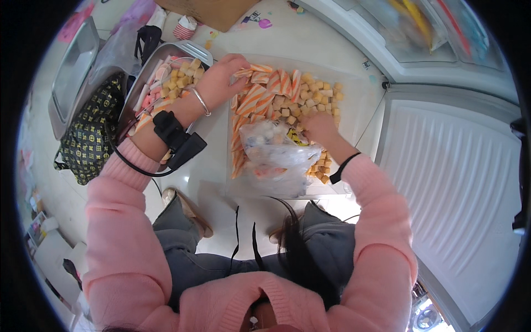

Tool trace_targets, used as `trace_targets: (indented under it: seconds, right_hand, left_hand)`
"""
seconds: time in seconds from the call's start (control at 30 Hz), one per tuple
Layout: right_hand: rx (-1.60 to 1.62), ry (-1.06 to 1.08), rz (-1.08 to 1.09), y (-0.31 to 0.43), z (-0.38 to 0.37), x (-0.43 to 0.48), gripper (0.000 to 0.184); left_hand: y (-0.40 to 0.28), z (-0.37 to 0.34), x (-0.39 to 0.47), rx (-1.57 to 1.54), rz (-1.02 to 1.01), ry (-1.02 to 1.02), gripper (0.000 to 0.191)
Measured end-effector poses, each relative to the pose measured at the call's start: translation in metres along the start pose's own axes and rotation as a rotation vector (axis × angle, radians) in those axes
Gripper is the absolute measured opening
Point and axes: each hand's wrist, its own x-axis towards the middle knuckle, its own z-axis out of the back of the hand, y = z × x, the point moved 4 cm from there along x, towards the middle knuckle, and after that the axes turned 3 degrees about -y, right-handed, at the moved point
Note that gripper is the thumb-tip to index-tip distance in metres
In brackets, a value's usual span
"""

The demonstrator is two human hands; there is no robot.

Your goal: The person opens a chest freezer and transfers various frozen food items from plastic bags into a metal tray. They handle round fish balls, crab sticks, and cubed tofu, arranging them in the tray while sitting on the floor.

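A clear plastic bin (290, 192) holds orange-and-white striped pieces (254, 99) on its left and many small yellowish cubes (315, 96) on its right. My left hand (222, 79) is at the bin's upper left corner, fingers bent at the striped pieces; whether it grips one cannot be made out. Among the cubes, beside a transparent plastic bag (286, 159), lies my right hand (320, 129), its fingertips partly hidden. Left of the bin, a metal tray (146, 68) holds pink and white sticks, more striped pieces and a round clear container of cubes, partly covered by my left forearm.
An open freezer or refrigerator door (450, 178) stands at right, with filled compartments (415, 33) above it. At left are a black patterned bag (89, 137) and an upright grey metal tray or lid (74, 79). A cardboard box (211, 10) sits at the top.
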Motion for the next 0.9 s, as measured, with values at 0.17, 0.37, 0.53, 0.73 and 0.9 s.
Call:
trace_targets:
  seconds: [0.17,0.37,0.53,0.73,0.9]
  right_hand:
    - [-0.086,-0.027,-0.174,0.015,0.014,0.003,0.023]
    - [0.951,-0.095,-0.291,-0.005,0.103,0.040,0.024]
    - [1.393,0.179,-0.060,0.088,0.121,0.104,0.020]
    - [1.223,0.148,-0.096,0.152,0.131,0.152,0.041]
    - [1.360,-0.058,0.023,0.073,0.170,0.114,0.042]
  left_hand:
    - [0.015,0.002,0.001,-0.099,0.158,-0.031,0.022]
    - [0.089,0.104,0.002,-0.369,0.533,-0.276,0.016]
    - [0.122,0.165,-0.020,-0.497,0.667,-0.529,0.015]
    - [0.134,0.166,-0.036,-0.436,0.707,-0.436,0.017]
    - [0.134,0.149,-0.029,-0.486,0.639,-0.414,0.015]
